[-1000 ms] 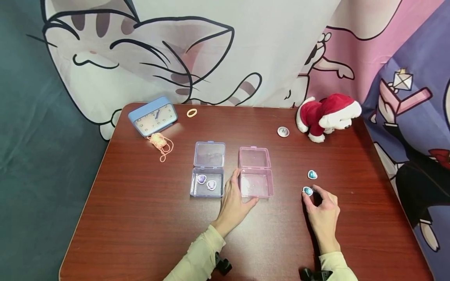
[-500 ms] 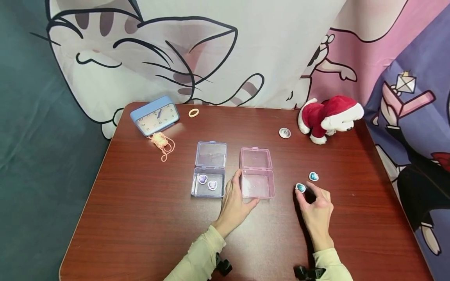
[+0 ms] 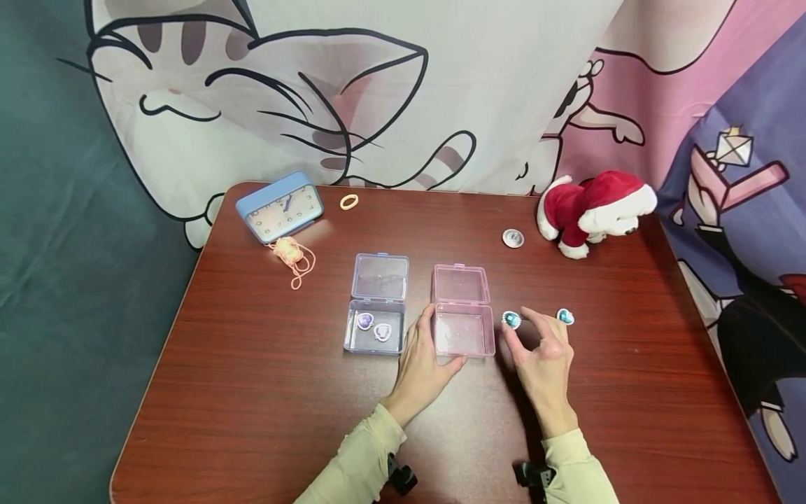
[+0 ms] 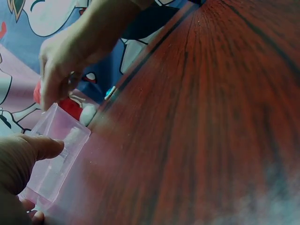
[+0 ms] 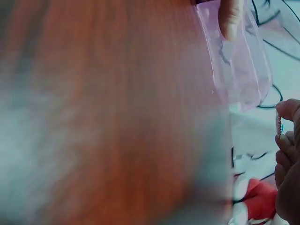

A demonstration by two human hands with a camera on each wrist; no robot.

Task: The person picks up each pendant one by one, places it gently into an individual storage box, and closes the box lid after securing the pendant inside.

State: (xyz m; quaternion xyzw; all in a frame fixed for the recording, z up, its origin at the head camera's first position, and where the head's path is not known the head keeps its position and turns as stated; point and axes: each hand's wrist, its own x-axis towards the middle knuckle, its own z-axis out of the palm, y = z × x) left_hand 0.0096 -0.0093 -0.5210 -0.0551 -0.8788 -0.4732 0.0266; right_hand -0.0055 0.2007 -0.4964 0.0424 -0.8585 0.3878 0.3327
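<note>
Teal, white-rimmed gem point(image 3: 511, 320) is clamped between the fingers of your right hand point(image 3: 544, 365), just beside the open, clear-pink plastic box point(image 3: 464, 330) on the reddish-brown worktop point(image 3: 252, 392). Your left hand point(image 3: 418, 367) touches that box, thumb and fingers apart.

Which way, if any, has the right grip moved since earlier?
Yes: in the head view, the right grip, pinching a teal gem, moved left toward the pink box and slightly up-frame.

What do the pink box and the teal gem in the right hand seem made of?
Pink box: likely glossy plastic; it is see-through, with bright edge highlights. Teal gem: shiny, perhaps resin or glass; it glints, but is too small to be sure.
</note>
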